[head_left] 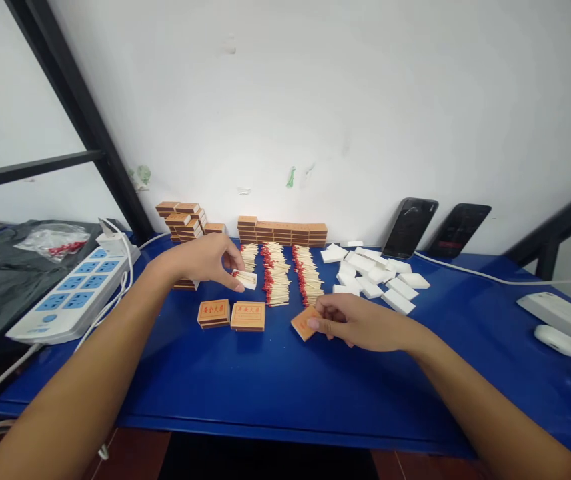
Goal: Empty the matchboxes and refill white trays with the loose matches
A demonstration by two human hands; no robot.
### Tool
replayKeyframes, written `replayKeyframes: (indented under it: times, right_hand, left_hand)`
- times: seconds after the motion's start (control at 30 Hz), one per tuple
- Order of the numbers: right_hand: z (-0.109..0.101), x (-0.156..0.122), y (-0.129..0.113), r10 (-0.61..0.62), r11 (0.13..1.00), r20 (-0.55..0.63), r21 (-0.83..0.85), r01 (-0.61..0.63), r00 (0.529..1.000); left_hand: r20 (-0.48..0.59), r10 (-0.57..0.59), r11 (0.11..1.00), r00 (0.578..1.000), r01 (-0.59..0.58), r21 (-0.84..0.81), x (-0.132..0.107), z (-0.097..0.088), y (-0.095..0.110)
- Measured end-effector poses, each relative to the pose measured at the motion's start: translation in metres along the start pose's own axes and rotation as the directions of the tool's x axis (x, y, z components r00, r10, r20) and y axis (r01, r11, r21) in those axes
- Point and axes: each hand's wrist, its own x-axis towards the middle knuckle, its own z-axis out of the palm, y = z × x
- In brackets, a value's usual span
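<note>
One tray is pinched by the left hand, one sleeve by the right. Room is left before the front edge.

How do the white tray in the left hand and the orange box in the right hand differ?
The tray is white, while the box is orange. The tray shows matches inside; the box shows a top face, its inside hidden. The tray is farther back than the box. Both are small and held.

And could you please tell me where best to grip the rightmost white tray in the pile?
I'd pinch the rightmost tray by its right end, the right hand, once free, coming from the right: that end faces away from the other trays crowding its left.
</note>
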Motion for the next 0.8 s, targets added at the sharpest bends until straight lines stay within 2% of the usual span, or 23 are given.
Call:
replayKeyframes:
  times: [0.1, 0.27, 0.37, 0.5, 0.6, 0.67, 0.8]
  right_hand:
    - [-0.001, 0.001, -0.001, -0.015, 0.995, -0.031, -0.098, 0.012, 0.999]
    - [0.003, 0.005, 0.000, 0.028, 0.999, -0.051, -0.022, -0.030, 0.998]
    - [0.002, 0.003, -0.002, 0.005, 0.986, -0.084, -0.166, -0.019, 0.996]
    - [-0.008, 0.006, -0.021, -0.147, 0.902, -0.215, -0.429, 0.042, 0.965]
    - [-0.011, 0.025, -0.049, -0.347, 0.828, -0.285, -0.540, 0.150, 0.893]
    - [-0.008, 0.046, -0.067, -0.418, 0.776, -0.234, -0.593, 0.212, 0.878]
    - [0.003, 0.085, -0.086, -0.421, 0.746, -0.104, -0.605, 0.279, 0.901]
  left_hand:
    - [-0.015, -0.006, 1.000, 1.000, 0.006, -0.023, 0.000, -0.001, 0.000]
    - [-0.067, 0.023, 0.999, 0.997, -0.026, -0.043, -0.002, -0.006, 0.003]
    - [-0.139, 0.080, 0.997, 0.987, -0.077, 0.027, -0.010, -0.008, 0.003]
    - [-0.164, 0.147, 0.989, 0.975, -0.140, 0.054, -0.021, 0.000, 0.001]
    - [-0.167, 0.140, 0.990, 0.976, -0.135, 0.040, -0.024, 0.008, -0.002]
    - [-0.169, 0.148, 0.989, 0.974, -0.146, 0.024, -0.024, 0.012, -0.003]
    - [-0.185, 0.149, 0.988, 0.971, -0.153, -0.007, -0.025, 0.016, -0.004]
